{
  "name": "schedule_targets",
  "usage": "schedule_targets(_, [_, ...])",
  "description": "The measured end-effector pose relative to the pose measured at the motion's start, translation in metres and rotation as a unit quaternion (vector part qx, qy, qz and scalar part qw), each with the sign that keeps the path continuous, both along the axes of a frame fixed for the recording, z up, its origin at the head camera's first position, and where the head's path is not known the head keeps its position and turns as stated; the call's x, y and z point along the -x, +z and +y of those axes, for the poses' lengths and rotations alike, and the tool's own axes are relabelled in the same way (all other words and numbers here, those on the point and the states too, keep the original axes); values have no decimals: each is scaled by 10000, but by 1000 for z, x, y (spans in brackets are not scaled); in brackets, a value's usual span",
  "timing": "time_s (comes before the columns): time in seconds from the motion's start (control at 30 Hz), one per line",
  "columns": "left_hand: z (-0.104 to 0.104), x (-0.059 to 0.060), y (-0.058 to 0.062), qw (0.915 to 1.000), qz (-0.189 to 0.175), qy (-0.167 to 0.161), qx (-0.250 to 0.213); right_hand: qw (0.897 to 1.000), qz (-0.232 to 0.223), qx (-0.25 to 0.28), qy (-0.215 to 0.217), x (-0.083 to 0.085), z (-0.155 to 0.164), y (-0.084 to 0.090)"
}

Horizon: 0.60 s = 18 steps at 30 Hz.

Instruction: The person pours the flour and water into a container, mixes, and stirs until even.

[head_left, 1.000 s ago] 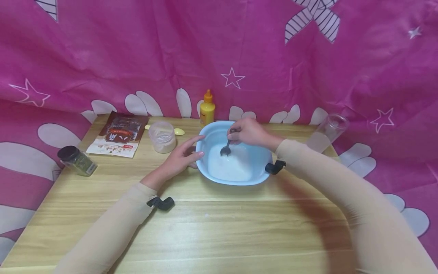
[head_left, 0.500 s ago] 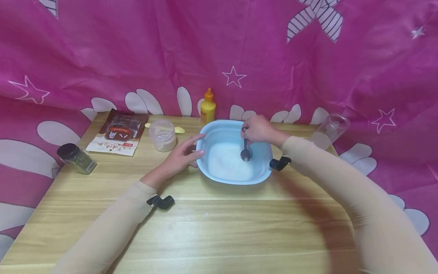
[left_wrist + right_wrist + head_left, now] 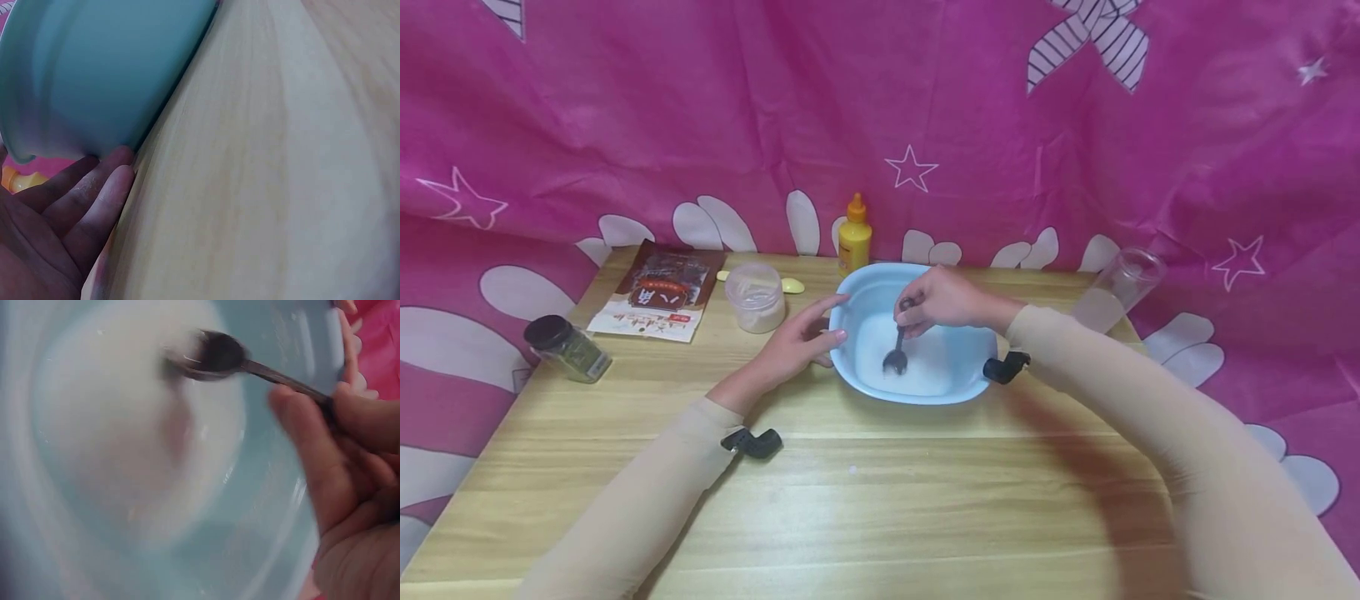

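A dark spoon (image 3: 897,346) is pinched by the curled fingers of the right hand (image 3: 943,297), and its bowl is dipped in the white liquid (image 3: 917,367) inside the light blue basin (image 3: 865,292). The left hand (image 3: 797,343) is kept open, and its straight fingers are laid against the left outer wall of the basin. The basin is placed at the middle of the wooden counter (image 3: 850,500). A yellow bottle (image 3: 854,237) is seen just behind it, and a small clear jar (image 3: 756,297) to its left.

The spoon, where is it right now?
In the head view the spoon is in the right hand, its tip in the white stuff inside the blue bowl, mid-table before the yellow bottle.
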State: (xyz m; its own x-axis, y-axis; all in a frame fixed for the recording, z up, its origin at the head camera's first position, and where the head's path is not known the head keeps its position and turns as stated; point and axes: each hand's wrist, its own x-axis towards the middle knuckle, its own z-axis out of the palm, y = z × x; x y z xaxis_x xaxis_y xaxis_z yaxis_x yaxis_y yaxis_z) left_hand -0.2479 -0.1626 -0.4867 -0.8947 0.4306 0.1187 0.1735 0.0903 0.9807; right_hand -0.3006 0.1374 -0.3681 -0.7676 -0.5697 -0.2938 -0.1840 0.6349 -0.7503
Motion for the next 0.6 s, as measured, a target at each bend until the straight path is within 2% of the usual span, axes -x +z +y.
schedule_targets(0.07, [0, -1, 1, 10000, 17, 2, 6, 9997, 43, -233, 43, 1, 4, 3])
schedule_targets(0.17, [0, -1, 2, 10000, 26, 2, 12, 9934, 676, -931, -3, 5, 10, 8])
schedule_targets(0.23, [0, -1, 2, 10000, 28, 11, 20, 9818, 1294, -1391, -20, 7, 12, 12])
schedule_targets(0.3, [0, -1, 2, 10000, 24, 24, 23, 9647, 1968, -1751, 34, 8, 13, 12])
schedule_targets(0.33, [0, -1, 2, 10000, 30, 17, 8, 9573, 2236, -1834, 42, 8, 12, 13])
schedule_targets(0.4, [0, -1, 1, 10000, 25, 28, 2, 9488, 2569, -1835, 47, 8, 9, 12])
schedule_targets(0.47, [0, -1, 1, 10000, 11, 29, -23, 9490, 2665, -1682, 37, 8, 5, 9])
schedule_targets(0.6, [1, -1, 1, 10000, -36, 26, -27, 9673, 2279, -1106, -125, 5, -3, 4])
